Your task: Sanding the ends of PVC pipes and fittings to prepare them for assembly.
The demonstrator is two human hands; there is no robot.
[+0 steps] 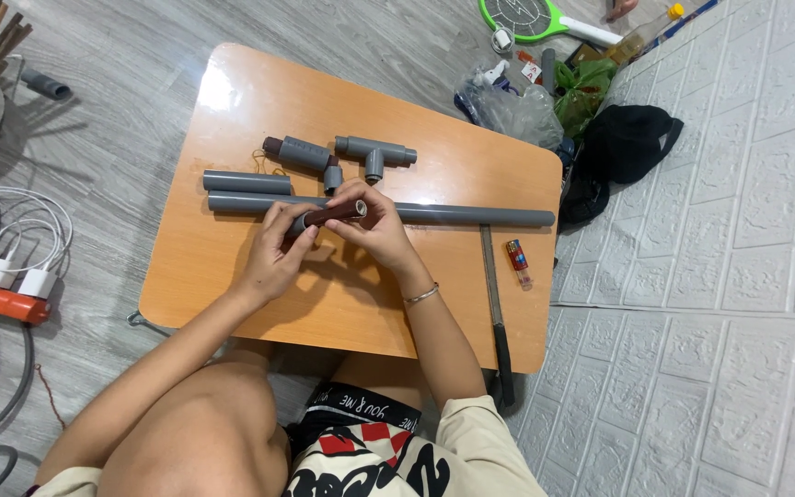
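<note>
Gripping a short grey pipe piece [327, 216] wrapped in brown sandpaper, the left hand [278, 253] and right hand [374, 225] were clamped at opposite ends; it looked light, rigid, best held endwise.

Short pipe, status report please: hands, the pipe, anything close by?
Left hand and right hand both grip the short pipe, brown wrap round it. Held above the table. Long pipe lies just behind; tee fitting further back.

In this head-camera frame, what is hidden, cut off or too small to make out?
- Short grey pipe piece with reddish-brown wrap: middle hidden by left hand and right hand.
- Long grey pipe: part hidden behind both hands.
- Green racket-shaped swatter: cut by the top edge.
- Small red lighter: too small for detail.
</note>
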